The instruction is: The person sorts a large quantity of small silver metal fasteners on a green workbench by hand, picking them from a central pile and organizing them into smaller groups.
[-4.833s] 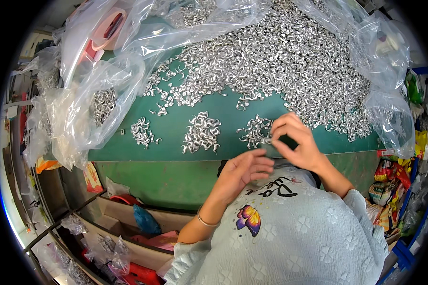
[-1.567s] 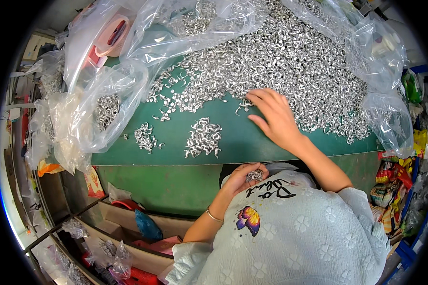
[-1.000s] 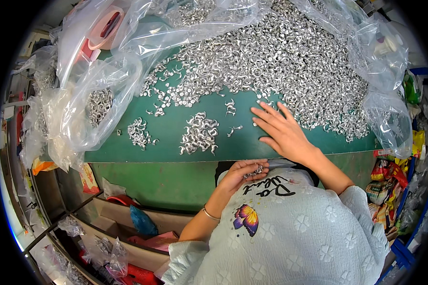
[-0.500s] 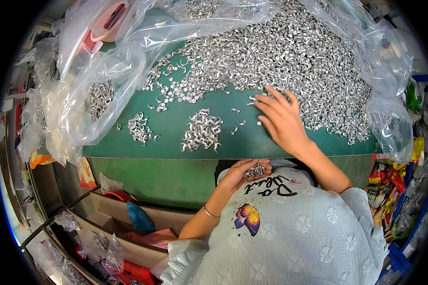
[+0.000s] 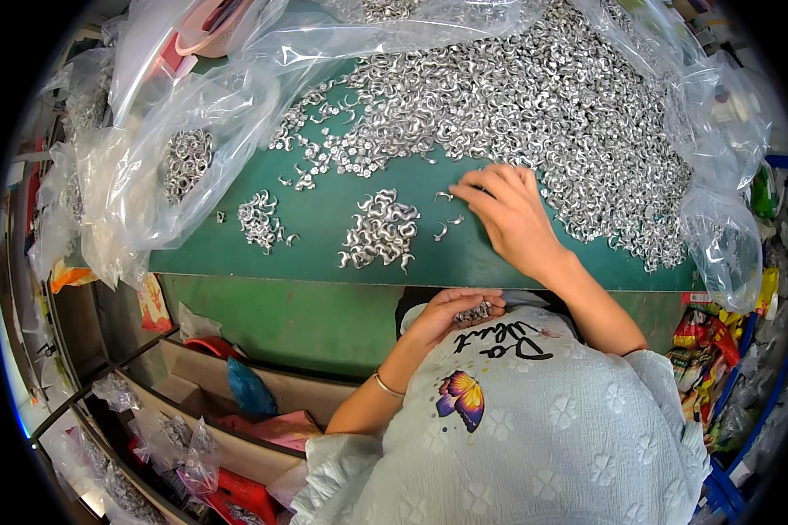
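Observation:
My left hand (image 5: pixel 446 317) is cupped at the table's front edge, close to my body. In its palm lies a cluster of small silver curved metal pieces (image 5: pixel 474 311). Over the green tabletop, my right hand (image 5: pixel 515 214) has its fingers bent and drawn together, pointing left. What its fingertips hold, if anything, is hidden. Just beside those fingertips are a few loose curved pieces (image 5: pixel 444 196). Left of them sits a small heap of pieces (image 5: pixel 381 229), with a smaller heap (image 5: pixel 260 220) farther left. A large spread pile of pieces (image 5: pixel 517 105) covers the far and right parts of the table.
Clear plastic sheeting (image 5: pixel 210 122) edges the pile at left and back; more plastic (image 5: pixel 718 219) hangs at the right. A pink basket (image 5: pixel 214 31) stands back left. Below the table are a cardboard divider box (image 5: pixel 306 398) and bagged parts (image 5: pixel 203 459). Colourful packets (image 5: pixel 705 337) lie at right.
My right hand's spread fingers have bent and come together, their tips shifting slightly left toward the loose pieces. My left hand stays cupped around its pieces. The whole view has shifted slightly.

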Demonstrator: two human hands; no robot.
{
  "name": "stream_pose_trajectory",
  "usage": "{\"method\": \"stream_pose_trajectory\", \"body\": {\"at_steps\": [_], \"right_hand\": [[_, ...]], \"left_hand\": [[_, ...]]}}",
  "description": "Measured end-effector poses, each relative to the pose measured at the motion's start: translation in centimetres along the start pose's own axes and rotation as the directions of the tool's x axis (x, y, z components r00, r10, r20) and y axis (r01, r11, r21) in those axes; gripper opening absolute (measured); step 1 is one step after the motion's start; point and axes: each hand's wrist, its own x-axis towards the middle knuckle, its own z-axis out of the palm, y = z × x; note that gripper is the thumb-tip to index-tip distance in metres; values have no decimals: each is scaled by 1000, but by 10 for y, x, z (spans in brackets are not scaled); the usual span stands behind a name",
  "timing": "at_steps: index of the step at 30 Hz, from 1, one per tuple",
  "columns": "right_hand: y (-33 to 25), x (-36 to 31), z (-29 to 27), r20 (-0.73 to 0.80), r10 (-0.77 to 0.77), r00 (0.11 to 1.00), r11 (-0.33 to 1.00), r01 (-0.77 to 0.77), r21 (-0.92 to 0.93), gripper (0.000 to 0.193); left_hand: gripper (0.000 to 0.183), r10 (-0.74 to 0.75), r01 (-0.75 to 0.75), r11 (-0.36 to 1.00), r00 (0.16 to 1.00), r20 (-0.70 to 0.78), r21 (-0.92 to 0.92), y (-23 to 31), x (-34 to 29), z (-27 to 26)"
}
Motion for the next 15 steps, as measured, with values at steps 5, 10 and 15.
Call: {"method": "stream_pose_trajectory", "body": {"at_steps": [5, 10, 15], "right_hand": [[-12, -7, 4, 31, -12, 999, 999, 11, 31, 24], [-28, -8, 22, 3, -16, 1000, 998, 16, 56, 21], [-23, 4, 8, -21, 72, 997, 988, -69, 135, 32]], "left_hand": [[26, 6, -6, 1000, 1000, 8, -21, 0, 0, -1], [28, 6, -3, 998, 999, 53, -65, -5, 3, -9], [28, 12, -11, 997, 1000, 19, -70, -4, 1, -8]]}}
